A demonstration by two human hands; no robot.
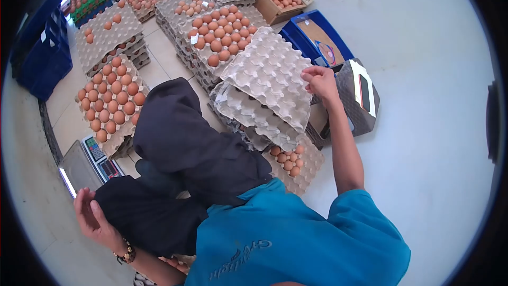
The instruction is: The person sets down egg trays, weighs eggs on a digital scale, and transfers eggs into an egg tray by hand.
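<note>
My right hand [320, 83] is closed, its fingertips at the right corner of an empty grey egg tray [270, 74]. That tray lies tilted over more empty trays [254, 114] in a stack. To the left, my left hand [94, 220] is open with nothing in it, beside my knee and close to a scale [87, 164]. Brown eggs [222, 32] fill much of a tray on a tall stack just beyond the empty ones. Another tray of brown eggs [112, 95] tops a stack left of my knees.
A blue crate [338, 42] and a dark box with a white panel [365, 98] stand at right. Beyond are a wooden crate of eggs [280, 0] and a tray with a few eggs [106, 34]. A partly filled tray [309, 172] lies low beside me. Blue bins [45, 63] line the left.
</note>
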